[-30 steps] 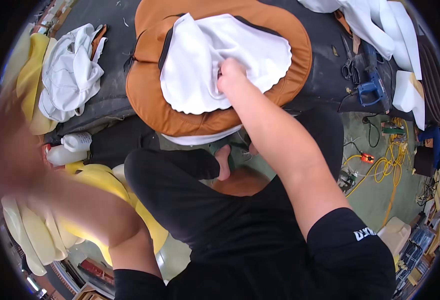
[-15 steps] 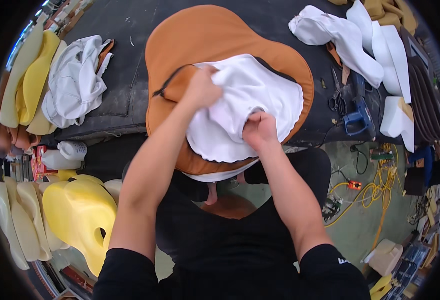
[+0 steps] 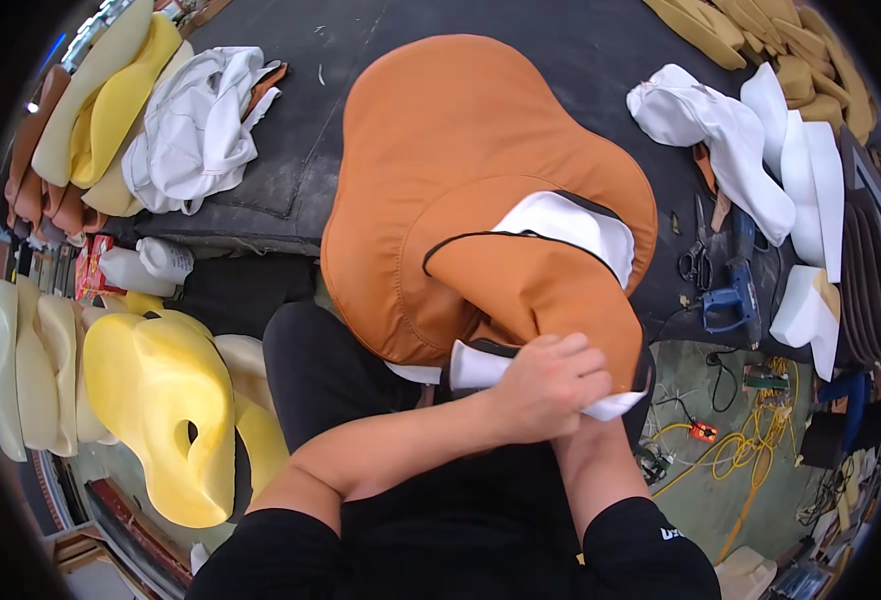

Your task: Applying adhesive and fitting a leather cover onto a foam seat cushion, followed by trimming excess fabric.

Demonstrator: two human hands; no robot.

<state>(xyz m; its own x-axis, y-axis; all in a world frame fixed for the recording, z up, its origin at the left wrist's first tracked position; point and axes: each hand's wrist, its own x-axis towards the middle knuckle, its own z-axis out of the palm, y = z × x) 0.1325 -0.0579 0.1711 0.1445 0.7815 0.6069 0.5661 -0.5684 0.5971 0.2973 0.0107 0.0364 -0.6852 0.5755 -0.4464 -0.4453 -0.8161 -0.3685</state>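
The left hand (image 3: 545,385) was closed in a fist around the lower edge of the orange cover (image 3: 480,190), where its white lining (image 3: 570,225) turned out. The right hand was hidden under the left one and the fabric – I could not tell if it gripped or lay open. The cover lay at the near edge of the dark table (image 3: 580,60), hanging partly over the person's lap. It looked soft and supple, probably light, its smooth skin maybe a bit slippery – the stitched rim seemed the best place to hold it. Yellow foam cushions (image 3: 160,400) stood on the floor at the left; white cloth (image 3: 195,125) lay toward the table's left edge.
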